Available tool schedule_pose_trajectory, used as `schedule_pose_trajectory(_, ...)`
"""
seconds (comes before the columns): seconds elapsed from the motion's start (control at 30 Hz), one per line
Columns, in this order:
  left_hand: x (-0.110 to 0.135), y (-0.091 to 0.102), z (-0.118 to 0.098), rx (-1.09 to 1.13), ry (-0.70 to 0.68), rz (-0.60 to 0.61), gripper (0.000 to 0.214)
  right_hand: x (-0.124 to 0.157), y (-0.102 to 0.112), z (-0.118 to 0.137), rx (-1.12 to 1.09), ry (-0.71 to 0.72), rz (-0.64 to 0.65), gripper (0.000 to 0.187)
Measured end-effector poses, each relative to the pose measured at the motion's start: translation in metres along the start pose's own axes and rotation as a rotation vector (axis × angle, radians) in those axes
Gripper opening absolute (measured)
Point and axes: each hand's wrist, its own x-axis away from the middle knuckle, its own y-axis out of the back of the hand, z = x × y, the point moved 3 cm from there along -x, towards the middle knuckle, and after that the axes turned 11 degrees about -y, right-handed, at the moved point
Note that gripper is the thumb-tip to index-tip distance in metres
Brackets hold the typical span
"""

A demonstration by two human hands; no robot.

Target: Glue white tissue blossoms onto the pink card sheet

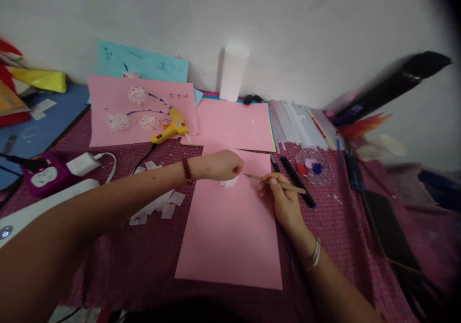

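A pink sheet of paper point(230, 246) lies lengthwise in front of me, with a small patch of white paper bits point(229, 182) near its upper part. My left hand point(224, 165) is closed in a fist just above that patch. Its curled fingers hide whatever may be in them. In my right hand point(283, 195) is a slim wooden-handled paintbrush point(288, 186), its tip pointing left close to the left fist. This hand rests at the sheet's right edge.
A yellow glue gun point(173, 127) lies on a pink picture point(144, 106) with white puffs. White paper squares point(167, 211) are scattered left. A paint palette point(312, 166), a dark marker point(297, 181), a purple socket point(45, 174) and a white roll point(234, 73) stand around.
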Motion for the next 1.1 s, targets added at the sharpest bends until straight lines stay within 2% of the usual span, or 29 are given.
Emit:
schedule_pose_trajectory(0.13,0.013,0.041,-0.027,-0.15,-0.004,-0.13,0.019,0.004,0.0,0.002,0.051,0.034,0.012,0.018)
schedule_pose_trajectory(0.2,0.023,0.048,-0.035,-0.235,-0.011,-0.093,0.022,0.006,0.0,0.004,0.098,0.064,-0.002,0.018)
schedule_pose_trajectory(0.3,0.038,0.028,-0.029,-0.44,-0.043,0.049,0.022,0.007,-0.002,0.006,0.196,0.098,0.005,0.019)
schedule_pose_trajectory(0.37,0.044,0.007,-0.018,-0.545,-0.033,0.073,0.021,0.008,-0.004,0.006,0.254,0.126,0.02,0.019)
schedule_pose_trajectory(0.47,0.044,-0.017,-0.004,-0.539,0.006,0.097,0.022,0.011,-0.007,0.007,0.302,0.151,0.063,0.019)
schedule_pose_trajectory(0.53,0.04,-0.023,-0.002,-0.453,-0.013,0.102,0.024,0.012,-0.01,0.006,0.304,0.137,0.128,0.019)
schedule_pose_trajectory(0.6,0.036,-0.022,-0.003,-0.336,-0.053,0.091,0.028,0.013,-0.01,0.005,0.286,0.121,0.163,0.018)
schedule_pose_trajectory(0.7,0.034,-0.011,-0.002,-0.192,-0.059,0.028,0.037,0.011,-0.005,0.003,0.178,0.107,0.099,0.018)
schedule_pose_trajectory(0.77,0.039,-0.003,0.002,-0.147,0.022,-0.063,0.04,0.01,0.0,0.002,0.104,0.089,0.065,0.018)
schedule_pose_trajectory(0.87,0.053,0.004,0.005,-0.176,0.178,-0.164,0.04,0.01,0.001,0.001,0.105,0.072,0.141,0.019)
schedule_pose_trajectory(1.0,0.074,0.005,-0.008,-0.297,0.226,-0.129,0.035,0.011,-0.005,0.001,0.208,0.056,0.285,0.021)
schedule_pose_trajectory(1.1,0.093,0.002,-0.021,-0.353,0.275,-0.085,0.03,0.011,-0.004,0.001,0.259,0.06,0.2,0.02)
